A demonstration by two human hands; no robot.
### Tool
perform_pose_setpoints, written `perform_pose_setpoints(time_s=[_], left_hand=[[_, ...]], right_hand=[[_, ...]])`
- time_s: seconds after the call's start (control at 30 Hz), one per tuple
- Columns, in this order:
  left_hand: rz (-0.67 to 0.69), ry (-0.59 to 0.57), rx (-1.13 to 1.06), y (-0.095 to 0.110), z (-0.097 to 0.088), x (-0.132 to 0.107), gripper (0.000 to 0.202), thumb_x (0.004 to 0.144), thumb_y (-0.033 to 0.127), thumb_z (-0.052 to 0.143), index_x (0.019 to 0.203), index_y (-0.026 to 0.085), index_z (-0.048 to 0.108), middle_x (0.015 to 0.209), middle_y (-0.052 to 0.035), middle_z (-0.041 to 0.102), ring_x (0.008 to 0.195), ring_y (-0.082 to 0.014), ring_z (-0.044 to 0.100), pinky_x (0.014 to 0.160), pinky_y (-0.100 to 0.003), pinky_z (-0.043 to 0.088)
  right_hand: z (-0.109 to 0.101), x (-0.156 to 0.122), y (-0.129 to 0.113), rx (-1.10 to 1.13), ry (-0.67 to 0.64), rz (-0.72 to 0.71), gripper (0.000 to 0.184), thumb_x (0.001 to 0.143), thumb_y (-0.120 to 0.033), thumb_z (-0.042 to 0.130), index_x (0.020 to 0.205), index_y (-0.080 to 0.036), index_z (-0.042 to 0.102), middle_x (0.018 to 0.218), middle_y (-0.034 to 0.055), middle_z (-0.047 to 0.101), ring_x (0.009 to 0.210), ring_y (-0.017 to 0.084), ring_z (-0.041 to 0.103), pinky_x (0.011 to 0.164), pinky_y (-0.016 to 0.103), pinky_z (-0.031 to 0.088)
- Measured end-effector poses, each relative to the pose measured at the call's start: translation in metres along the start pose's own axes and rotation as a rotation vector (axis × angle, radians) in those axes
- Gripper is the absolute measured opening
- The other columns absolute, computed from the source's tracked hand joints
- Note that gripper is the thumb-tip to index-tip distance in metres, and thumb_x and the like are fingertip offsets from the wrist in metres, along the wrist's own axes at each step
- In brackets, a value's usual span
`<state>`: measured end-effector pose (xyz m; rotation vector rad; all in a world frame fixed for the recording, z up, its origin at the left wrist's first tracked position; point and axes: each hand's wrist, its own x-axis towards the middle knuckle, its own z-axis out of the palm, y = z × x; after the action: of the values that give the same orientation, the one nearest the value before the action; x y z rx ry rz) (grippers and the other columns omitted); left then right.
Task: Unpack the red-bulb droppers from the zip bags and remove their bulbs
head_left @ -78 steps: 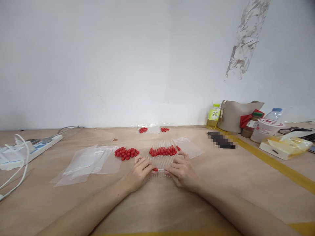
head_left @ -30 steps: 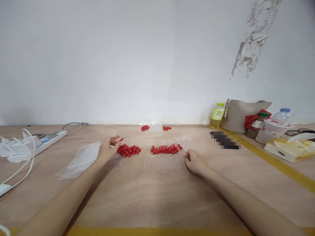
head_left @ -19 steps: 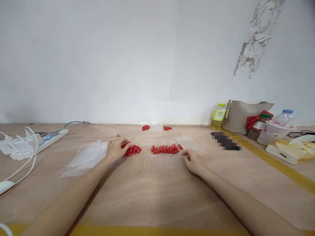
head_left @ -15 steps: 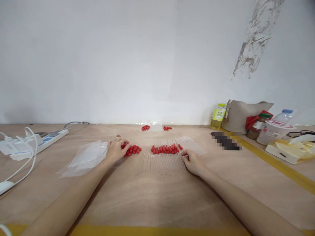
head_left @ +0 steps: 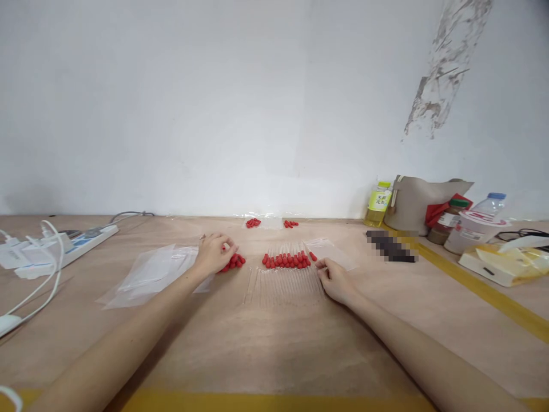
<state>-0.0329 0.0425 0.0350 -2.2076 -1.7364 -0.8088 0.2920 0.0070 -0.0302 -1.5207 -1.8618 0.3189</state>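
My left hand [head_left: 215, 253] is over a small pile of red capsule-shaped pieces [head_left: 235, 262], left of centre. Its thumb and fingers come together around one red piece [head_left: 223, 248], of which only a bit shows. Right of the pile, a row of similar red pieces [head_left: 286, 261] lies side by side, with thin clear strips or tubes [head_left: 283, 286] in front. One red piece [head_left: 313, 256] slants at the row's right end. Beside it rests my right hand [head_left: 337, 280], thumb and fingertips pinched at the edge of the clear strips; what they hold is too small to make out.
Clear plastic bags [head_left: 150, 274] lie left, another bag [head_left: 328, 252] right. Two small red groups lie by the wall, around a clear bag [head_left: 269, 222]. A power strip [head_left: 92, 243] stands far left; a tea bottle [head_left: 377, 205], grey bag [head_left: 418, 203] and tissue pack [head_left: 501, 266] stand right.
My left hand has moved slightly right and up over the pile, its fingers now drawn together around a red piece. My right hand has stayed almost still.
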Motion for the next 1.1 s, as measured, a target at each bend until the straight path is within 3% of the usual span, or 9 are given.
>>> perform_pose_setpoints(time_s=[0.17,0.3,0.53,0.67,0.77,0.87,0.93,1.0,1.1], left_hand=[[0.051,-0.208,0.048,0.044,0.014,0.013,0.021,0.072,0.039,0.051,0.071,0.022,0.063,0.09,-0.0051,0.061,0.091,-0.0234,0.052,0.083,-0.039,0.033],[-0.009,-0.305,0.105,0.07,0.036,0.021,0.031,0.069,0.047,0.052,0.061,0.019,0.064,0.09,-0.011,0.061,0.095,-0.0294,0.05,0.083,-0.044,0.031],[-0.197,-0.397,0.164,0.079,0.057,0.037,0.025,0.063,0.036,0.059,0.067,0.012,0.065,0.091,-0.0189,0.06,0.092,-0.0337,0.051,0.076,-0.046,0.034],[-0.178,-0.307,0.17,0.081,0.047,0.029,0.027,0.073,0.032,0.049,0.075,0.01,0.063,0.095,-0.0221,0.058,0.096,-0.0366,0.048,0.076,-0.049,0.032],[-0.079,-0.189,0.151,0.081,0.031,0.008,0.028,0.082,0.03,0.038,0.088,0.012,0.058,0.103,-0.0187,0.055,0.102,-0.0328,0.044,0.081,-0.047,0.028],[0.076,-0.111,0.085,0.074,0.018,-0.022,0.023,0.087,0.028,0.033,0.092,0.017,0.052,0.096,-0.0096,0.058,0.095,-0.0235,0.048,0.083,-0.04,0.029],[0.272,-0.035,-0.011,0.067,0.014,-0.043,0.019,0.088,0.026,0.034,0.086,0.018,0.051,0.086,-0.0061,0.06,0.085,-0.0205,0.052,0.08,-0.038,0.03],[0.403,0.011,-0.08,0.06,0.013,-0.061,0.017,0.088,0.025,0.037,0.083,0.018,0.051,0.08,-0.0039,0.06,0.077,-0.018,0.053,0.078,-0.036,0.03],[0.491,0.077,-0.149,0.055,0.018,-0.076,0.016,0.088,0.024,0.04,0.088,0.018,0.054,0.08,-0.0034,0.062,0.075,-0.0161,0.055,0.078,-0.034,0.031]], right_hand=[[0.0,-0.001,-0.002,0.026,0.001,-0.003,0.017,0.077,-0.013,0.04,0.088,-0.016,0.053,0.087,0.0058,0.064,0.078,0.015,0.059,0.068,0.026,0.043],[0.001,-0.001,-0.001,0.043,-0.003,-0.024,0.018,0.077,-0.012,0.041,0.089,-0.017,0.054,0.089,0.0054,0.064,0.08,0.014,0.059,0.07,0.025,0.043],[0.002,0.001,0.003,0.027,0.014,-0.018,0.018,0.076,-0.013,0.042,0.091,-0.015,0.054,0.089,0.0068,0.063,0.074,0.014,0.058,0.064,0.024,0.042],[0.002,0.002,0.003,0.025,0.029,-0.02,0.018,0.075,-0.013,0.044,0.09,-0.015,0.054,0.089,0.0067,0.062,0.069,0.013,0.056,0.062,0.024,0.041],[0.002,0.003,0.004,0.028,0.044,-0.016,0.018,0.075,-0.013,0.045,0.088,-0.014,0.055,0.087,0.0064,0.061,0.068,0.013,0.055,0.063,0.024,0.042],[0.003,0.004,0.003,0.037,0.079,-0.007,0.017,0.076,-0.019,0.045,0.088,-0.014,0.056,0.087,0.0069,0.06,0.066,0.013,0.054,0.063,0.026,0.042],[0.002,0.003,-0.001,0.069,0.137,-0.021,0.019,0.08,-0.026,0.043,0.089,-0.015,0.056,0.09,0.0079,0.057,0.068,0.013,0.053,0.064,0.026,0.043],[0.0,-0.001,-0.009,0.13,0.228,-0.11,0.024,0.084,-0.032,0.04,0.089,-0.016,0.056,0.092,0.0088,0.056,0.075,0.015,0.053,0.067,0.027,0.043],[-0.004,-0.013,-0.029,0.136,0.301,-0.377,0.023,0.085,-0.033,0.041,0.092,-0.018,0.057,0.095,0.0088,0.056,0.091,0.018,0.051,0.078,0.032,0.039]])
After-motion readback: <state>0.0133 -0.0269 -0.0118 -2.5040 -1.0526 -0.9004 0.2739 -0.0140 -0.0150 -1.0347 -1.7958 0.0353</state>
